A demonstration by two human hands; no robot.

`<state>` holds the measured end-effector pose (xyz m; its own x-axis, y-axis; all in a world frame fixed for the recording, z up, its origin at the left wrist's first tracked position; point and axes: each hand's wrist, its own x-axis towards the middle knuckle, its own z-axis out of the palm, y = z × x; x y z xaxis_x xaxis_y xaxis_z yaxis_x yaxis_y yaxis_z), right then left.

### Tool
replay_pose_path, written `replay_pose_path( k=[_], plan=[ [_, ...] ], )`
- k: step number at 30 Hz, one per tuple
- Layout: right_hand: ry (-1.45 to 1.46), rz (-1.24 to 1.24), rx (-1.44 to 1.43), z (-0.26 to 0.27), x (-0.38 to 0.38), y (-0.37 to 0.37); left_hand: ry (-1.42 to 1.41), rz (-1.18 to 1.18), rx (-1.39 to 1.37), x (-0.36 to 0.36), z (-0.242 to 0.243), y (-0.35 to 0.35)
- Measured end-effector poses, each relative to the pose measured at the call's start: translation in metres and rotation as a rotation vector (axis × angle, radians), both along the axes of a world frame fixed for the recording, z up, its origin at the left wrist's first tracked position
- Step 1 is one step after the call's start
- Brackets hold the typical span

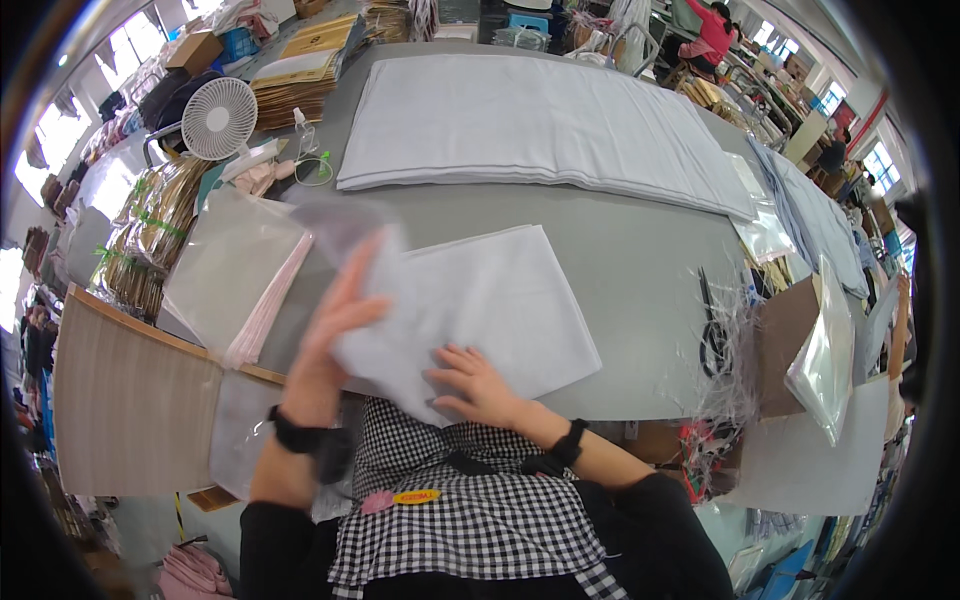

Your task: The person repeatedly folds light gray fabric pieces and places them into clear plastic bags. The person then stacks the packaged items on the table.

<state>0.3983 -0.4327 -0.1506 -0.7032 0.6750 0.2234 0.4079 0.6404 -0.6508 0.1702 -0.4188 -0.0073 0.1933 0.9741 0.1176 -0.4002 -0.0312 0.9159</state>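
Note:
A folded white cloth lies on the grey table before me. My left hand, blurred by motion, is raised at the cloth's left part, fingers apart; whether it pinches the fabric cannot be told. The cloth's upper left end is lifted and blurred. My right hand rests flat on the cloth near the table's front edge, fingers spread. Beyond them lies a long folded stack of white cloth. Left of the near cloth is a stack of pink-edged pieces with clear plastic on top.
A white fan, a spray bottle and bundles of packaging stand at the left. Black scissors lie at the right beside loose plastic strands and a cardboard box. A person in pink is far back.

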Motion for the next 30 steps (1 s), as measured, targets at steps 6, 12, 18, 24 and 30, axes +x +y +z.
replay_pose_path(
  k=[6,12,18,24,30],
  plan=[
    [0.750,-0.808,-0.903,0.012,0.117,0.015,0.263,-0.447,-0.114,0.167,-0.083,0.054],
    [0.536,-0.851,-0.565,-0.016,0.148,0.018,0.916,-0.284,0.577,0.121,-0.128,0.075],
    [0.114,-0.934,-0.307,0.001,0.155,0.055,1.642,0.254,0.384,0.030,-0.133,0.032],
    [-0.086,-0.289,0.279,0.017,0.057,0.092,1.505,0.254,0.332,-0.002,-0.133,-0.044],
    [-0.437,-0.403,0.287,0.023,-0.022,0.115,1.546,0.084,0.365,-0.034,-0.133,-0.038]
  ],
)
